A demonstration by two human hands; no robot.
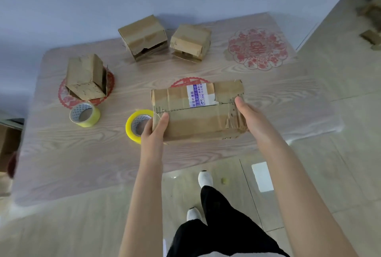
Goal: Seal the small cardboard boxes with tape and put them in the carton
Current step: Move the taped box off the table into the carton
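Long brown cardboard box (195, 120) sits mid-way across the wood-grain table (82, 164), long axis running left-right, seam facing up. The white label with a blue strip (199, 96) has Chinese print turned sideways, too small to read. Left hand (153, 133) grips the left end, thumb on top. Right hand (251, 118) is against the torn right end, fingers hidden, so can't tell its grip.

Near-left corner of table (61, 164) left bare: widest passage. Middle blocked by taped cardboard box (198, 116), yellow tape roll (129, 130) just beside its left end. Left edge crowded by second tape roll (85, 114), open box (85, 77). Far edge occupied by torn-flap box (143, 35), smaller box (190, 40).
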